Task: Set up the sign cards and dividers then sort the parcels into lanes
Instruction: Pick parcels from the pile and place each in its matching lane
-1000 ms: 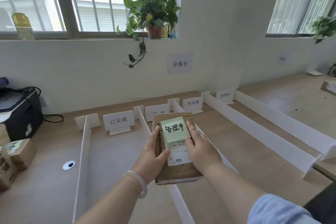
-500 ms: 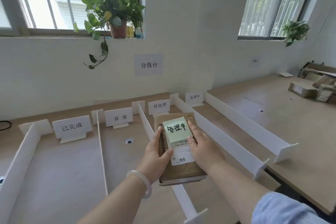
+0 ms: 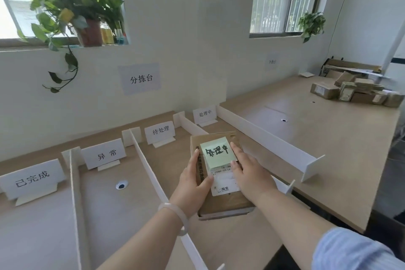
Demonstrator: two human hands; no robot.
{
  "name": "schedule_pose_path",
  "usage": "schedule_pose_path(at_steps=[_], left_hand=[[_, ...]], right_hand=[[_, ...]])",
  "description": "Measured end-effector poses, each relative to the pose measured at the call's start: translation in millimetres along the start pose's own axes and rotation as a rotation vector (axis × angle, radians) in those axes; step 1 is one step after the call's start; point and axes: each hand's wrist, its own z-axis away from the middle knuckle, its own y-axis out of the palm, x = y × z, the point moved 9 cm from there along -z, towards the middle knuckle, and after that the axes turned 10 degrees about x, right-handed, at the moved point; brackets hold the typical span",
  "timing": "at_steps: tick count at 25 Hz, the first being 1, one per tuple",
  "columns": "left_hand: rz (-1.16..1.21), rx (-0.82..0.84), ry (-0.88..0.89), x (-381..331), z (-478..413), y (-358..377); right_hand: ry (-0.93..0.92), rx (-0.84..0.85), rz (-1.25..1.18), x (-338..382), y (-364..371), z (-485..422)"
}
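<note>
Desk (image 3: 328, 138) divider (image 3: 192, 126) runs partly hidden behind the parcel (image 3: 225, 204) clasped by left and right hands (image 3: 192, 180) (image 3: 252, 173).

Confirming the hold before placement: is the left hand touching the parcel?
Touching. The head view shows the left hand wrapped round the left edge of the parcel, its thumb lying on the top face beside the white label.

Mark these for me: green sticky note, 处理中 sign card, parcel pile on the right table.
green sticky note (image 3: 217, 152), head view, middle of the note, on the handwriting.
处理中 sign card (image 3: 205, 113), head view, centre of the card face.
parcel pile (image 3: 347, 91), head view, a parcel standing mid-pile.
</note>
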Motion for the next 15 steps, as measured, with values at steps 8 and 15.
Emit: schedule_pose_path(at_steps=[8,15], left_hand=[[-0.010,-0.022,-0.014,-32,-108,87],[0.042,-0.113,-0.085,-40,-191,155]], right_hand=[[-0.028,0.011,-0.017,-104,-72,-73],[-0.102,0.128,0.013,-180,-119,-151]])
